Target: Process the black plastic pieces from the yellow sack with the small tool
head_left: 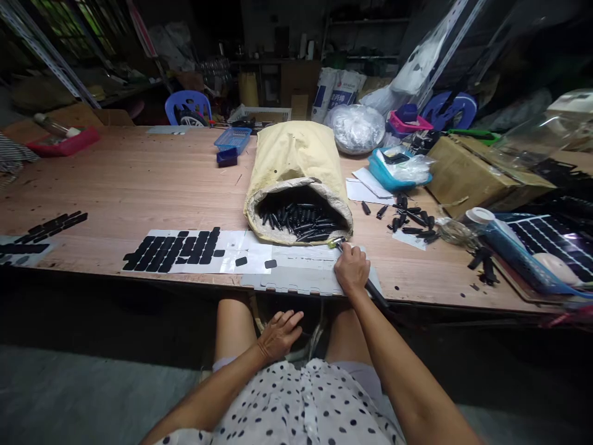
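My right hand (pixel 353 267) is wrapped round the dark handle of a small hammer (pixel 376 293) at the table's front edge. Its metal and yellowish head (pixel 336 242) lies by the right corner of a cream sack's mouth. The sack (pixel 296 148) rests on its side, opening towards me, with many glossy black elongated pieces (pixel 303 219) inside. Under the right hand is a grey sheet (pixel 301 281). Below the table edge, my left hand (pixel 280 334) hovers over my lap, fingers loosely stretched and holding nothing.
Rows of flat black rounded pieces (pixel 160 252) lie on white paper at left, with two single ones nearer the middle. Loose black pieces (pixel 412 219) are scattered at right, near a blue basin (pixel 398 170) and a cardboard box (pixel 482 176). Blue baskets (pixel 233 141) stand behind.
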The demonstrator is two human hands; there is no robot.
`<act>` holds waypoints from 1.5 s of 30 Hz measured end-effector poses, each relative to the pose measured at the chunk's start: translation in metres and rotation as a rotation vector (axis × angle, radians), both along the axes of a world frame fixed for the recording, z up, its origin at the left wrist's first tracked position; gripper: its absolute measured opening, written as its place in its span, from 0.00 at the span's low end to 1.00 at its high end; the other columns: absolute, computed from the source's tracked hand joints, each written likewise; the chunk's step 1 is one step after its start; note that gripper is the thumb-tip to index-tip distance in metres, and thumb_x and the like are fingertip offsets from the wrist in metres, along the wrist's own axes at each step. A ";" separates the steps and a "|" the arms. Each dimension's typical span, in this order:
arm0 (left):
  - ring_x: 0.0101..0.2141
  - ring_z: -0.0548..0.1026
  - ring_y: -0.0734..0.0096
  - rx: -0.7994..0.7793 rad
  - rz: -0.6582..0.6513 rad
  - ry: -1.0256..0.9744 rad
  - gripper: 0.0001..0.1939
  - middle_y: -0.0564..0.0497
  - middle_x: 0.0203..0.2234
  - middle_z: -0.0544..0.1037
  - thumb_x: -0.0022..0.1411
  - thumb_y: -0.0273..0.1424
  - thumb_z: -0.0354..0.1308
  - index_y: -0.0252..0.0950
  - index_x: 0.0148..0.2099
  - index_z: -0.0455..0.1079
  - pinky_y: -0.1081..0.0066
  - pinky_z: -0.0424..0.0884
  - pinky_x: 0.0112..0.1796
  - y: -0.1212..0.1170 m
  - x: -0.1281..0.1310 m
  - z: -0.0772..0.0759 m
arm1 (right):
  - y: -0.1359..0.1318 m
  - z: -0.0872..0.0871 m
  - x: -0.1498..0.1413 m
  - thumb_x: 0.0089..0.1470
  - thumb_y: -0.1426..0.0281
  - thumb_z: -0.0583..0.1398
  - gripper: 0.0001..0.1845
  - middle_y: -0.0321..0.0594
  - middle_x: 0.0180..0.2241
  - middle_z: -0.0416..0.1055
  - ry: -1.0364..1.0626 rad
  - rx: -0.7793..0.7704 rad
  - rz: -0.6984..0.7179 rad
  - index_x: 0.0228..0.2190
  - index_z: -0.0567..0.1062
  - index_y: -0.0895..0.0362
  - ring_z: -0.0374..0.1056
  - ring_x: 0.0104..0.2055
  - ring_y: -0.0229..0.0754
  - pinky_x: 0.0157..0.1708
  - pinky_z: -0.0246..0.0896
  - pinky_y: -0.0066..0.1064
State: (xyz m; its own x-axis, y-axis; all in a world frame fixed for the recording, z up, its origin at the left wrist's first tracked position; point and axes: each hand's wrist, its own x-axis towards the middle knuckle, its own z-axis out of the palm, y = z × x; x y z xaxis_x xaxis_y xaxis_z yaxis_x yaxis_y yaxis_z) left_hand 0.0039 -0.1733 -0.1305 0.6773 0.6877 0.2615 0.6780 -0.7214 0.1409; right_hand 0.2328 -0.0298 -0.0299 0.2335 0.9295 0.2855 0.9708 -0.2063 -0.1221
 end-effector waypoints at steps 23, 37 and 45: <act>0.49 0.71 0.60 -0.267 0.591 -0.216 0.07 0.47 0.43 0.71 0.62 0.31 0.62 0.40 0.44 0.76 0.64 0.70 0.51 0.238 0.051 0.141 | 0.001 -0.008 -0.002 0.61 0.72 0.51 0.18 0.48 0.38 0.69 -0.007 0.044 0.027 0.49 0.74 0.57 0.61 0.41 0.47 0.34 0.48 0.34; 0.43 0.69 0.60 -0.361 0.338 -0.305 0.06 0.50 0.36 0.77 0.60 0.31 0.63 0.41 0.41 0.75 0.61 0.67 0.48 0.164 0.012 0.126 | 0.000 -0.004 -0.004 0.61 0.72 0.51 0.19 0.49 0.40 0.69 0.016 0.022 0.015 0.50 0.74 0.57 0.61 0.42 0.48 0.34 0.47 0.35; 0.45 0.69 0.60 -0.479 0.439 -0.365 0.08 0.52 0.37 0.76 0.57 0.33 0.66 0.43 0.41 0.78 0.62 0.67 0.49 0.152 0.016 0.110 | -0.002 0.002 0.008 0.60 0.72 0.51 0.19 0.47 0.39 0.71 0.192 0.020 0.048 0.48 0.76 0.55 0.62 0.43 0.48 0.37 0.52 0.34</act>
State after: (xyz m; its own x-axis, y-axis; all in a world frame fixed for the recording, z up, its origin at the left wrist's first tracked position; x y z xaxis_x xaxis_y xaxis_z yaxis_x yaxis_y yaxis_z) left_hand 0.0196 -0.0212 -0.0207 0.2412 0.9702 0.0206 0.7399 -0.1976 0.6430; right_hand 0.2407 -0.0317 -0.0283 0.2409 0.9354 0.2589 0.9380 -0.1559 -0.3095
